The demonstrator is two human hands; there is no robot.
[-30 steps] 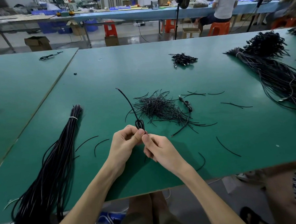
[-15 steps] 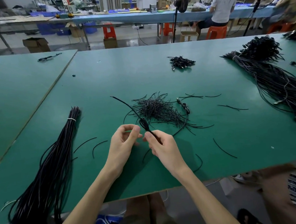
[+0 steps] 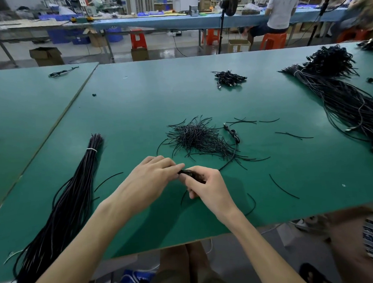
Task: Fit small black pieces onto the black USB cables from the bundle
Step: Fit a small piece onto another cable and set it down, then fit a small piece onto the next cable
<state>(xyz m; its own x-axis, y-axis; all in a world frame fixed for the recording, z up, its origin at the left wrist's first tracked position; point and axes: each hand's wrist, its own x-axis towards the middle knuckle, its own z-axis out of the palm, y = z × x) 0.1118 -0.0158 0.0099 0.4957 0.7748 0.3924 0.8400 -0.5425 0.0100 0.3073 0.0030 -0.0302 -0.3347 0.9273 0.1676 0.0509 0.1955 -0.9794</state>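
Observation:
My left hand (image 3: 149,175) and my right hand (image 3: 206,186) meet over the green table (image 3: 136,105), near its front edge. Between them is a folded black cable (image 3: 188,173). My right hand's fingers curl round it and my left fingertips pinch its end. Most of the cable is hidden by the fingers. A pile of short thin black pieces (image 3: 199,138) lies just beyond the hands. A tied bundle of long black cables (image 3: 65,201) lies at the left, running off the table's front edge.
A single looped USB cable (image 3: 232,134) lies right of the pile. Stray black pieces (image 3: 283,186) are scattered at the right front. A large heap of cables (image 3: 350,102) fills the right side, a small cluster of coiled ones (image 3: 228,77) sits farther back. A person's leg (image 3: 348,241) is at the lower right.
The cable's loose end, which stuck up toward the back left, has been folded down into my hands. Both hands have lowered toward the table and closed together over the cable.

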